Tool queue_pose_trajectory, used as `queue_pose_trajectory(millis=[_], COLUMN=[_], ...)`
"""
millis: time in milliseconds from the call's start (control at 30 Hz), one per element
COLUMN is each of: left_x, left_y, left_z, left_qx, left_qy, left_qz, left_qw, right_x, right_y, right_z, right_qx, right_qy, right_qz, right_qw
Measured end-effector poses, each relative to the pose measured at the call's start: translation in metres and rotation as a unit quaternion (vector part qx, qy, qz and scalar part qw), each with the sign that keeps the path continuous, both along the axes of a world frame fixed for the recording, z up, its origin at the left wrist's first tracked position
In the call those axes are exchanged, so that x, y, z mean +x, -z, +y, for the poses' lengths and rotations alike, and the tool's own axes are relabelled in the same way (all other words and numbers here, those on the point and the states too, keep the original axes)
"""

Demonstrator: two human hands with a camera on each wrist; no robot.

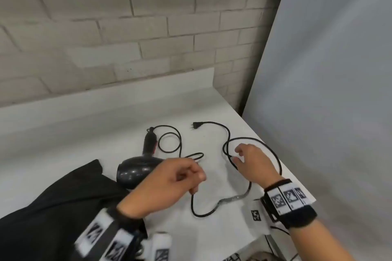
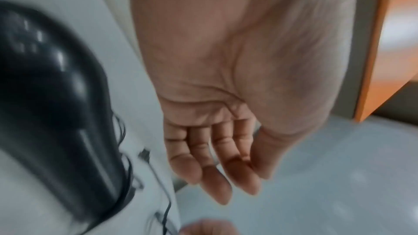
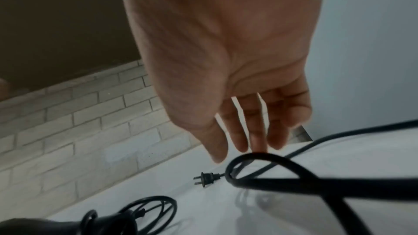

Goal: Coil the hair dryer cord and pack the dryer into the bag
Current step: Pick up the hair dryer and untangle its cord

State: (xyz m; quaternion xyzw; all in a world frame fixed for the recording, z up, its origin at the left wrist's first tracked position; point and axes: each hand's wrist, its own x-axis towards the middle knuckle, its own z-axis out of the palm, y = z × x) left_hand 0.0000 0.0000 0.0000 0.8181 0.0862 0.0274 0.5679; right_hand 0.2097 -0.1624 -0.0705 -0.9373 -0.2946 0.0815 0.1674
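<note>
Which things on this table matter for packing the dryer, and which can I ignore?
Job items:
hair dryer
cord, lying in loose loops
plug
black bag

Ignore:
marker tag on the table
brick wall
grey panel

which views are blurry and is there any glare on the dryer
Head view: mostly sharp, with motion smear on the left hand and its wristband; the cord shows a pale streak near the front. Left wrist view: the hair dryer is heavily smeared, with bright glare spots on its glossy shell. Right wrist view: the near cord loop is soft, the plug fairly crisp.
</note>
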Motion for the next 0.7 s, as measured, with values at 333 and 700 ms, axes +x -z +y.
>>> queue_pose_trajectory(millis=[333,700], left_x=[0.100,0.112], left_y=[0.066,0.058], left_z=[-0.047,-0.061], left_qx=[-0.137,-0.297], left_qy=[-0.098,-0.190], left_qz=[0.158,0.050], left_qw=[0.973,0.935], right_x=[-0.005,-0.023], right_y=[0.004,-0.043], right_z=[-0.002,-0.025], right_qx=[0.137,0.296], right_qy=[-0.071,-0.018], right_qz=[0.127,0.230], right_qw=[0.980,0.927])
